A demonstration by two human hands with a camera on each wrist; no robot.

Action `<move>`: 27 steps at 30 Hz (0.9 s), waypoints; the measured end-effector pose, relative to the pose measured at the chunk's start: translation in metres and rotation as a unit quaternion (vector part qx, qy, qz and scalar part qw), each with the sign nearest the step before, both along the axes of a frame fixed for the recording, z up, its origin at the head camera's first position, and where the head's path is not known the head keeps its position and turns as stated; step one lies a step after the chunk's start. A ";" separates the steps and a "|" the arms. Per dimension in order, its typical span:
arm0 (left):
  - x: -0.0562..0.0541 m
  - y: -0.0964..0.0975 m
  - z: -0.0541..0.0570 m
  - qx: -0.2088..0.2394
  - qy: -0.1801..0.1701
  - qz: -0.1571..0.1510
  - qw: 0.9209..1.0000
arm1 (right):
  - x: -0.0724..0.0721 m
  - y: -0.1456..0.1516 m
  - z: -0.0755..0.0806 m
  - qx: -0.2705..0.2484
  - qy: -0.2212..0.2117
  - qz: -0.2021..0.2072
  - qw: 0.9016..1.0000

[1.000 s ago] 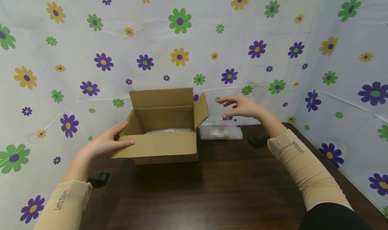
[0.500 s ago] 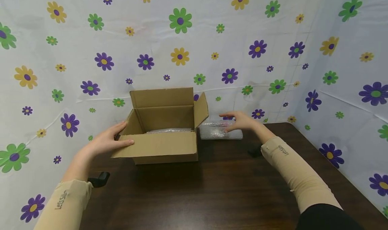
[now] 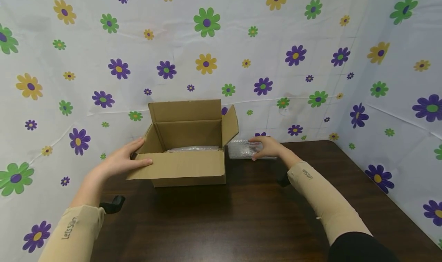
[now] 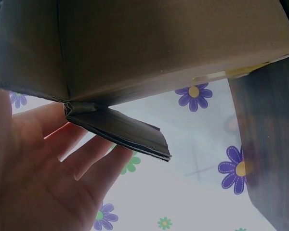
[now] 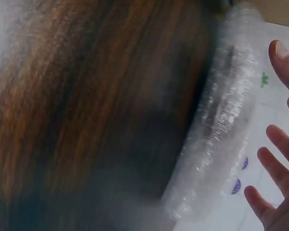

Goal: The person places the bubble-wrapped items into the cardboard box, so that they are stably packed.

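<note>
An open cardboard box point(image 3: 183, 164) stands on the table, with a bubble-wrapped item point(image 3: 193, 148) partly visible inside. My left hand point(image 3: 117, 163) holds the box at its front left corner, thumb over the front flap. In the left wrist view the fingers of the left hand point(image 4: 58, 168) lie against a folded flap point(image 4: 127, 130). To the right of the box lies bubble wrap point(image 3: 238, 150), its contents unclear. Above it hovers my right hand point(image 3: 269, 147), fingers spread and thumb apart. The right wrist view shows a gap between those fingers point(image 5: 279, 168) and the bubble wrap point(image 5: 221, 120).
The dark wooden table point(image 3: 255, 216) extends in front of the box and to the right. A white flower-printed sheet point(image 3: 179, 35) hangs behind the table and along its right side. The box's right flap point(image 3: 229, 126) sticks up beside the bubble wrap.
My right hand has come down and slightly forward from above the table to over the bubble wrap. The left hand and the box have stayed in place.
</note>
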State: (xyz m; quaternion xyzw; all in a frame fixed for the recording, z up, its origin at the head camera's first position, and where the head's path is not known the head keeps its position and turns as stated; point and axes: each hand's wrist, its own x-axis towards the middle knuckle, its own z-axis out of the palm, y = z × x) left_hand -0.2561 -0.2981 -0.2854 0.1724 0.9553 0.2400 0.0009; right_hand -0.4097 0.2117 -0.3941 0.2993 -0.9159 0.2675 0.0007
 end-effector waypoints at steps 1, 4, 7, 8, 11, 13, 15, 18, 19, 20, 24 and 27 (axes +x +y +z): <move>0.000 0.000 0.000 0.000 0.000 0.000 1.000 | -0.001 -0.001 -0.002 0.005 0.002 -0.003 1.000; 0.001 0.001 0.000 0.000 -0.001 0.001 1.000 | -0.003 -0.005 -0.007 0.033 0.026 -0.009 0.999; 0.001 0.001 0.001 -0.002 0.000 0.001 1.000 | -0.004 -0.010 -0.009 0.060 0.050 -0.014 0.997; 0.001 0.001 0.001 -0.003 0.000 0.001 1.000 | -0.004 -0.011 -0.009 0.067 0.057 -0.015 0.996; 0.001 0.001 0.000 -0.005 0.001 0.002 1.000 | -0.003 -0.015 -0.009 0.078 0.061 -0.027 0.995; 0.000 0.001 0.000 -0.005 0.001 0.003 1.000 | -0.004 -0.018 -0.009 0.084 0.060 -0.038 0.994; 0.000 0.001 0.000 -0.004 0.000 0.003 1.000 | -0.004 -0.019 -0.009 0.089 0.059 -0.046 0.993; 0.000 0.001 0.000 -0.002 -0.002 0.003 1.000 | -0.006 -0.020 -0.011 0.096 0.062 -0.050 0.992; 0.000 0.001 0.000 -0.001 -0.002 0.003 1.000 | -0.007 -0.020 -0.011 0.098 0.063 -0.051 0.992; 0.000 0.001 0.000 -0.001 -0.002 0.003 1.000 | -0.007 -0.020 -0.012 0.099 0.064 -0.052 0.992; -0.001 0.001 0.000 0.001 -0.002 0.001 1.000 | -0.009 -0.020 -0.014 0.104 0.068 -0.057 0.991; -0.001 0.001 0.000 0.000 -0.001 0.000 1.000 | -0.010 -0.020 -0.015 0.107 0.070 -0.057 0.990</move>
